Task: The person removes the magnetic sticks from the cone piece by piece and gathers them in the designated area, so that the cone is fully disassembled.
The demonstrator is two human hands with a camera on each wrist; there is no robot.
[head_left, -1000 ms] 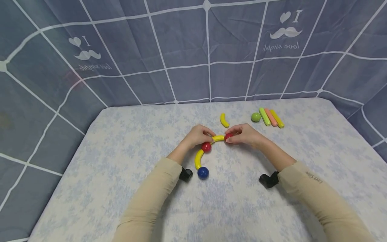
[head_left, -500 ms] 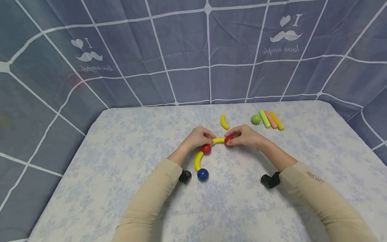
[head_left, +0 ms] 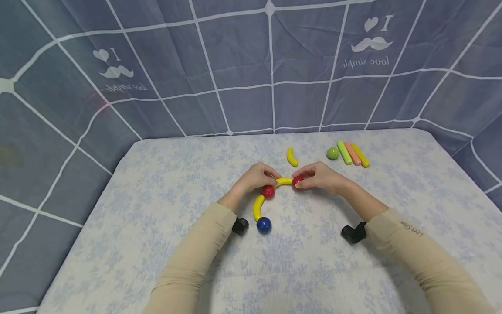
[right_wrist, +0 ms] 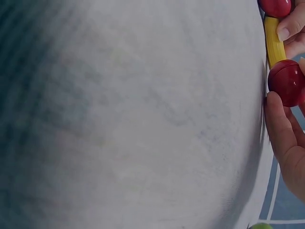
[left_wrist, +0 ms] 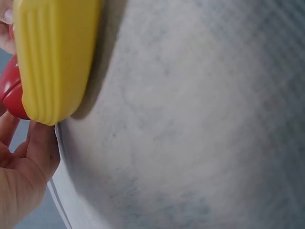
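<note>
In the head view, a chain on the table runs from a blue ball (head_left: 264, 225) through a yellow curved rod (head_left: 258, 207) to a red ball (head_left: 268, 192). From there a second yellow curved rod (head_left: 284, 181) leads to another red ball (head_left: 297, 182). My left hand (head_left: 254, 177) pinches the second rod near its left end. The red ball at the right end is held between thumb and fingers of my right hand (head_left: 319, 176). The right wrist view shows that red ball (right_wrist: 284, 81) touching the rod (right_wrist: 275, 42). A ribbed yellow rod (left_wrist: 55, 57) looms large in the left wrist view.
A loose yellow curved rod (head_left: 292, 157) lies beyond the hands. Farther right are a green ball (head_left: 332, 153) and three straight rods: light green (head_left: 344, 152), orange (head_left: 352, 153) and yellow (head_left: 360, 155). A grey-blue curtain (head_left: 243, 109) hangs behind the table (head_left: 168, 187).
</note>
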